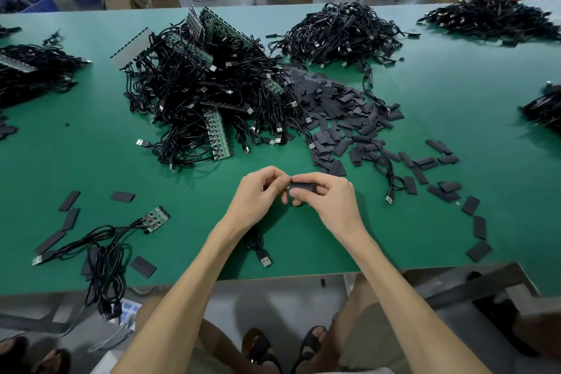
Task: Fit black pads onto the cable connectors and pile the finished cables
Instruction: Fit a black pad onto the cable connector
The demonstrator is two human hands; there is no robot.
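– Two hands, where?
– Left hand [258, 194] and right hand [328, 197] meet above the green table [188, 191], near its front edge.
– Grip?
– Both pinch one black pad [302, 186]: left thumb on its left end, right thumb and fingers curled round the rest.
– And its cable?
– It runs under the left wrist; the USB plug [264, 259] lies close to the edge.
– Room to move?
– Bare green lies left of the hands. The big cable pile [206, 94] sits behind, loose pads [343, 112] behind and right, and a small cable bundle [103, 249] overhangs the front-left edge.
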